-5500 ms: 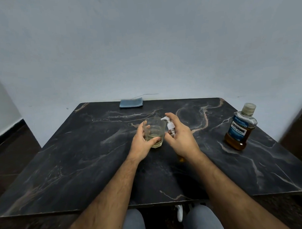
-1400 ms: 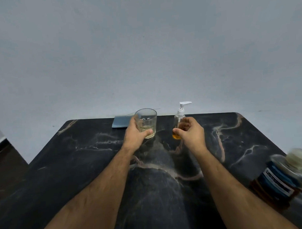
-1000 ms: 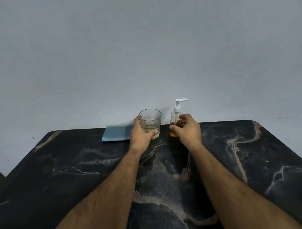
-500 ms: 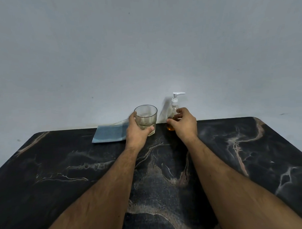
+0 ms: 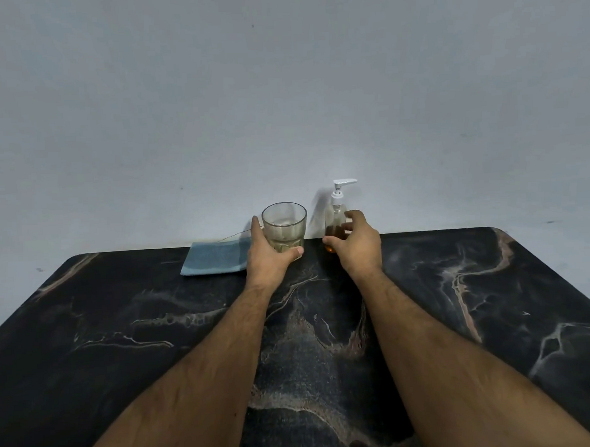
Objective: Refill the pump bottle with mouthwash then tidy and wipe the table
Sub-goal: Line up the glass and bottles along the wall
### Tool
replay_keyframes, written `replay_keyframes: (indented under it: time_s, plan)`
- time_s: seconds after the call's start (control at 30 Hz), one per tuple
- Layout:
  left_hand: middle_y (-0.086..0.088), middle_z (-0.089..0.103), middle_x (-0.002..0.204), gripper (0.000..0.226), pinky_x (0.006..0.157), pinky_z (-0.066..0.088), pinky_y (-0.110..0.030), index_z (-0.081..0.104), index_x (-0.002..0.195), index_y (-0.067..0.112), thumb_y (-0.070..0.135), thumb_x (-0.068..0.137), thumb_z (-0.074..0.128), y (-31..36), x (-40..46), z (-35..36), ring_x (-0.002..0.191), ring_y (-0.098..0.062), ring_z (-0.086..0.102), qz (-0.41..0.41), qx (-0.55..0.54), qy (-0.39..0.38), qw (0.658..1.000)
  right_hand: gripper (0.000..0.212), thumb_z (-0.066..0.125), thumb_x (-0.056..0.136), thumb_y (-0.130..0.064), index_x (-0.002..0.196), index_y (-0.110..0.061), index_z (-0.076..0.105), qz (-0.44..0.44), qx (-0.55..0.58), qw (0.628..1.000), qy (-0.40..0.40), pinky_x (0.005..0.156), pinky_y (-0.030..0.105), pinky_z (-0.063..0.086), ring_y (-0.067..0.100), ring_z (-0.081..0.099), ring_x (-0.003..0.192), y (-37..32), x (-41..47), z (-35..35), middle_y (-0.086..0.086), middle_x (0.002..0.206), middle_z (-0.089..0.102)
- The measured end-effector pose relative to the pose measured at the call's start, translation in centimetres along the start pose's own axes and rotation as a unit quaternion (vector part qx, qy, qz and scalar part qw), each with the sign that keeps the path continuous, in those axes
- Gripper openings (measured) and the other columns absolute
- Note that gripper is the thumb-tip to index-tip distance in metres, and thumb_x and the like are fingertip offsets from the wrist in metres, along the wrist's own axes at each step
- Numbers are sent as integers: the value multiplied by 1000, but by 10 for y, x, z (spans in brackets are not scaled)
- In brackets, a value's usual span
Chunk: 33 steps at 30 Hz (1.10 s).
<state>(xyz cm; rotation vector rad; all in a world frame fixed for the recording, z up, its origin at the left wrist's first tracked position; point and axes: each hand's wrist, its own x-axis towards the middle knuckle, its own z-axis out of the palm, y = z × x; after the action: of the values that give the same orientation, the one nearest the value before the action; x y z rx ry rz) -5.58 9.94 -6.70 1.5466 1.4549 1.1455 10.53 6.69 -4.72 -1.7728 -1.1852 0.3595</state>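
The pump bottle stands upright at the far edge of the table, close to the wall. We see it is clear, with a white pump head whose spout points right, and it holds only a shallow layer of amber liquid at the very bottom (the rest of the body looks empty). Our right hand sits just beside it, on its right and near side. The fingers are loosely spread and partly straightened around the bottle's lower half; the thumb reaches toward the base. We cannot tell whether any fingertip touches the bottle, but the hand does not grip it.

Just left of the bottle, apart from it, stands the glass, a clear tumbler with a little pale yellowish liquid in its lower part. Our left hand grips it: the thumb curls across the near side low down, and the fingers wrap round the left and far side. The glass base seems to be on the table, though the hand hides part of it.

Left of the glass lies a folded blue cloth, flat at the table's far edge, partly behind the left hand. The table is dark marble with pale veins.
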Motion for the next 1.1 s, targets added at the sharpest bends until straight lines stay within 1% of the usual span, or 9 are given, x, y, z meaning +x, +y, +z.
replay_keyframes:
  time_s: [0.1,0.17,0.27,0.37,0.5,0.77,0.93,1.03,1.1]
  plan:
    - [-5,43,152,113,114,36,-40,10,157,19,22,72,86,2,-16,0,138,-23,42,5,13,16,1000,96,87,72,-28,148,-15,29,26,-7,1000,2,98,34,45,28,55,122,0,-14,-4,12,132,57]
    - [-4,46,148,101,111,37,-38,19,154,17,21,76,83,8,-31,-2,136,-22,43,23,28,37,999,97,84,75,-27,150,-16,24,44,-19,999,2,102,37,45,29,52,128,-1,-28,-10,13,138,54]
    - [-4,51,143,75,110,41,-44,38,145,17,23,82,77,19,-56,-8,133,-21,46,41,36,70,996,90,80,80,-26,151,-17,26,60,-18,998,19,103,37,45,27,49,131,-3,-53,-28,11,142,52]
    - [-2,53,143,63,109,44,-44,44,144,18,21,87,71,32,-92,-17,132,-18,49,50,19,51,997,82,76,84,-21,151,-18,29,60,8,997,40,105,35,44,23,48,132,-10,-89,-51,8,145,50]
    - [-2,57,140,55,105,46,-30,45,145,15,17,93,64,51,-150,-30,125,-11,56,45,1,-7,999,73,70,88,-15,150,-19,31,50,28,996,62,105,32,43,17,52,126,-20,-143,-88,4,141,53]
    - [0,64,130,48,93,44,-17,52,139,14,21,94,64,71,-264,-39,111,-5,60,49,-26,-70,996,55,70,89,-19,138,-21,47,17,43,998,48,98,30,50,9,56,115,-18,-254,-153,-3,129,58]
    - [1,67,125,41,96,48,-21,59,132,14,20,92,66,82,-318,-21,107,-4,62,68,-28,-122,990,33,69,89,-17,121,-17,61,-8,39,997,66,86,22,52,6,62,100,-2,-307,-194,-4,112,67]
    - [1,67,125,43,100,51,-32,58,133,15,19,92,67,91,-341,-4,109,-6,63,73,-41,-168,982,19,69,89,-17,108,-16,67,-18,38,994,97,78,16,50,3,63,91,10,-327,-219,-5,100,68]
    - [0,66,126,44,101,51,-32,56,135,14,17,92,66,98,-351,8,110,-6,63,78,-44,-188,978,12,69,88,-17,100,-17,68,-18,42,992,121,74,17,50,1,62,84,18,-334,-234,-7,92,68]
